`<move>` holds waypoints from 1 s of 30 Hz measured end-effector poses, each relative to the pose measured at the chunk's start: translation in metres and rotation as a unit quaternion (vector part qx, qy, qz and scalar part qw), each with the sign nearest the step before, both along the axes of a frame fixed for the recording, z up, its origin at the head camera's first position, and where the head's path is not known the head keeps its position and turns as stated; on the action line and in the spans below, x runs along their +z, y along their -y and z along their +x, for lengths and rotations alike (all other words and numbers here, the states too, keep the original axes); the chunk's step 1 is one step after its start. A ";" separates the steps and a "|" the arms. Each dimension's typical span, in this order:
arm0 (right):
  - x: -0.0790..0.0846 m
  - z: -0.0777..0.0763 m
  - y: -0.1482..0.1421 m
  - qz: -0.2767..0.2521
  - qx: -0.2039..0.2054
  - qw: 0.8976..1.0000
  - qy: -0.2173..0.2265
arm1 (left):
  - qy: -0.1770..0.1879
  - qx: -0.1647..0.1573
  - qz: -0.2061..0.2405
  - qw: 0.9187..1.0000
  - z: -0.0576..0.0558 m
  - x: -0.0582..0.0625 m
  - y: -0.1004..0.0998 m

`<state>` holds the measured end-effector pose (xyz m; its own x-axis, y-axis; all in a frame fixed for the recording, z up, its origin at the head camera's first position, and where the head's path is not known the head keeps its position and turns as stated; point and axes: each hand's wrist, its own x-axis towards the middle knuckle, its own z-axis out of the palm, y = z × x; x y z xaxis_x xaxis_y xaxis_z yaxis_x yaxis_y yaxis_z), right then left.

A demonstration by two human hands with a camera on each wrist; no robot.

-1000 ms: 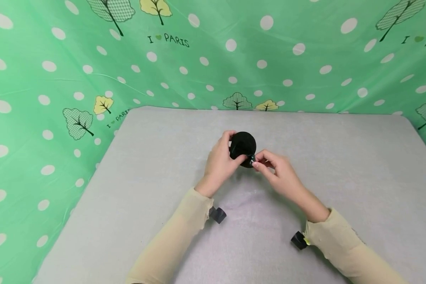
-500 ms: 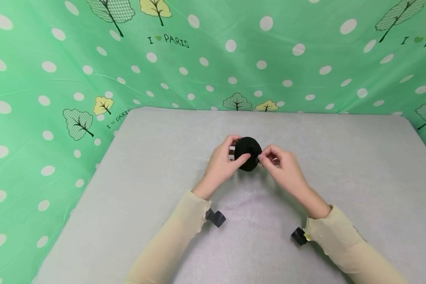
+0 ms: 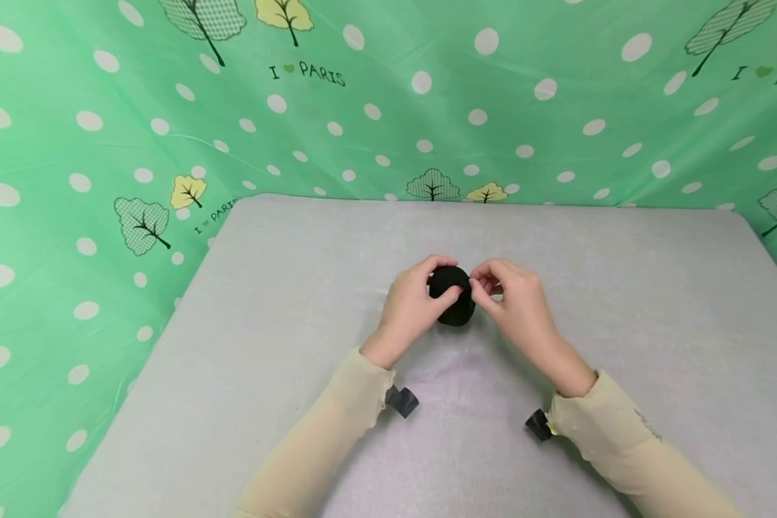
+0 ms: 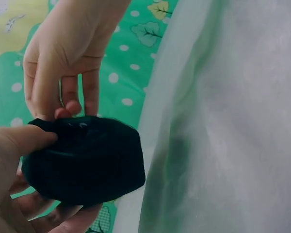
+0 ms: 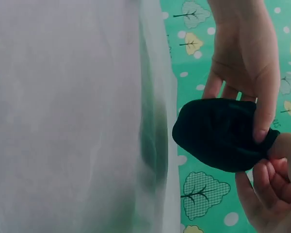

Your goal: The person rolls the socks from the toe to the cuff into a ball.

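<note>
A black rounded pouch of soft fabric [image 3: 456,314] is held up over the middle of the table. My left hand [image 3: 409,302] grips it from the left, thumb across its near face and fingers behind. My right hand [image 3: 521,306] pinches its right edge between thumb and fingertips. In the left wrist view small shiny bits show on the pouch [image 4: 92,165] near the pinched edge. From the right wrist, the gathered edge of the pouch [image 5: 218,133] runs into my right hand's fingers [image 5: 269,182]. What lies inside the pouch is hidden.
A grey cloth covers the table [image 3: 265,302], which has rounded far corners. Behind and to the left hangs a green curtain [image 3: 375,93] with white dots and printed trees. Small black devices stick out from the left sleeve [image 3: 324,417] and the right sleeve [image 3: 615,432].
Both hands have brought the pouch slightly nearer and to the right, turning it. My right hand's pinch has moved up along its edge, and the pouch looks more bunched.
</note>
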<state>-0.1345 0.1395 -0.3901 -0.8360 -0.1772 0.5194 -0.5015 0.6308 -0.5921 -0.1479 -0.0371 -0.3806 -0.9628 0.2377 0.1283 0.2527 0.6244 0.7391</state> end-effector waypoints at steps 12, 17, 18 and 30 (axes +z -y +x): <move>0.001 0.006 -0.004 -0.100 0.098 0.986 0.089 | 0.021 0.019 -0.023 0.999 -0.008 -0.006 0.002; 0.003 0.003 -0.008 -0.194 0.074 0.963 0.169 | 0.130 -0.058 0.092 0.986 -0.009 -0.008 0.011; 0.003 0.002 -0.009 -0.209 0.070 0.960 0.176 | 0.158 -0.075 0.116 0.978 -0.009 -0.008 0.013; 0.000 0.000 -0.012 -0.229 0.051 0.944 0.232 | 0.211 -0.087 0.209 0.951 -0.006 -0.006 0.018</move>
<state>-0.1341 0.1518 -0.3902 -0.9829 -0.1156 0.1436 -0.1662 0.2182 -0.9617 -0.1538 -0.0556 -0.3869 -0.9000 0.4119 -0.1429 -0.0490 0.2302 0.9719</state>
